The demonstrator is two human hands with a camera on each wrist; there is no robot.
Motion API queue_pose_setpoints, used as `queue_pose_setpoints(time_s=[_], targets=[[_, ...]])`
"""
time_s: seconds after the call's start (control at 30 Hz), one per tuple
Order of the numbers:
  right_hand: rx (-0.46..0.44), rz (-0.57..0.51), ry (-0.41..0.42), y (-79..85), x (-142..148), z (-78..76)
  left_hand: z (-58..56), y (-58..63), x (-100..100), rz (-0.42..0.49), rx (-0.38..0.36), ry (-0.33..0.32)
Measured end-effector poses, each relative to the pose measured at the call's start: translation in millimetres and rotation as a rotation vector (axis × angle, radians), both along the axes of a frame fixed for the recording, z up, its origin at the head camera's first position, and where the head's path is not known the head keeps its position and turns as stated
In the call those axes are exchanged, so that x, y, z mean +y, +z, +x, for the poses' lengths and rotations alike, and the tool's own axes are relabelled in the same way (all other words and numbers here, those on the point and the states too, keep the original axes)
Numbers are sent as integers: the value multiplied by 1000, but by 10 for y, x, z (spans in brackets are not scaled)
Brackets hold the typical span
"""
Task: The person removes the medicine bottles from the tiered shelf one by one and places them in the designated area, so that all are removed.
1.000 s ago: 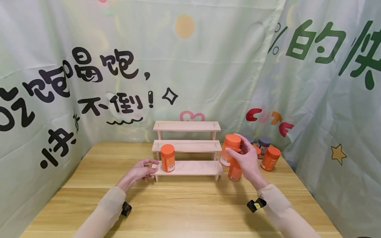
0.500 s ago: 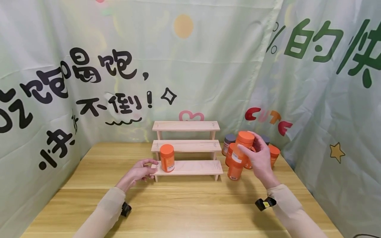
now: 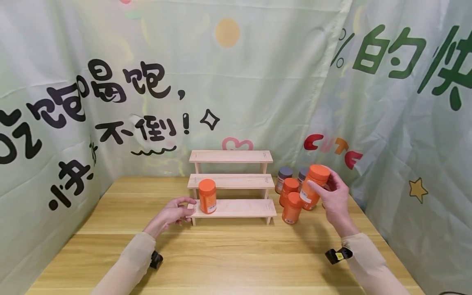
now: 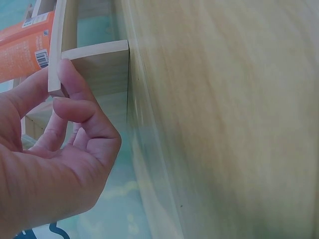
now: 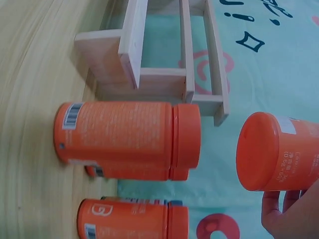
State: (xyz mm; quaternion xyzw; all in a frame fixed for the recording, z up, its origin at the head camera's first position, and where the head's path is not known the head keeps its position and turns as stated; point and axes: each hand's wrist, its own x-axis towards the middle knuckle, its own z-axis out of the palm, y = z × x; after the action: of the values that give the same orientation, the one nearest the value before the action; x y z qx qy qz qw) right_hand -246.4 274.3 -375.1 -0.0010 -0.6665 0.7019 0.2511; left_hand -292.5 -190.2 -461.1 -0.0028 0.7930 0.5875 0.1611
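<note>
My right hand point(image 3: 336, 200) grips an orange jar point(image 3: 314, 187) with an orange screw lid. In the right wrist view this held jar point(image 5: 271, 152) is off the table, its base toward the camera. At the left end of a three-step wooden stand point(image 3: 232, 208), my left hand point(image 3: 173, 213) pinches the lowest shelf between thumb and fingers, as the left wrist view shows. One orange jar point(image 3: 207, 197) stands upright on that lowest shelf, near the left hand. Just right of the stand are two more orange jars, a front one point(image 3: 292, 209) and one behind it point(image 3: 289, 192).
Dark-lidded jars, one at left point(image 3: 283, 179) and one at right point(image 3: 302, 175), stand at the back, the second partly hidden. Another orange jar point(image 5: 130, 219) appears in the right wrist view. A printed curtain point(image 3: 258, 82) hangs behind the wooden table point(image 3: 236, 254).
My right hand has carried the jar rightward, away from the stand and over the group of jars, uncovering the front orange jar. The left hand stays at the shelf.
</note>
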Motion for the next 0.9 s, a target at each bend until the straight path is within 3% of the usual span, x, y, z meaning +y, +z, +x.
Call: queue_pose_setpoints(time_s=[0.2,0.53,0.9], targets=[[-61,16,-52,-51,83,24,23,12,3,4,2,0],[-121,18,-59,-204,189,34,-24,-51,-12,17,-6,-7],[-276,285,-186,-482,284,8,-36,-57,-14,14,-6,-2]])
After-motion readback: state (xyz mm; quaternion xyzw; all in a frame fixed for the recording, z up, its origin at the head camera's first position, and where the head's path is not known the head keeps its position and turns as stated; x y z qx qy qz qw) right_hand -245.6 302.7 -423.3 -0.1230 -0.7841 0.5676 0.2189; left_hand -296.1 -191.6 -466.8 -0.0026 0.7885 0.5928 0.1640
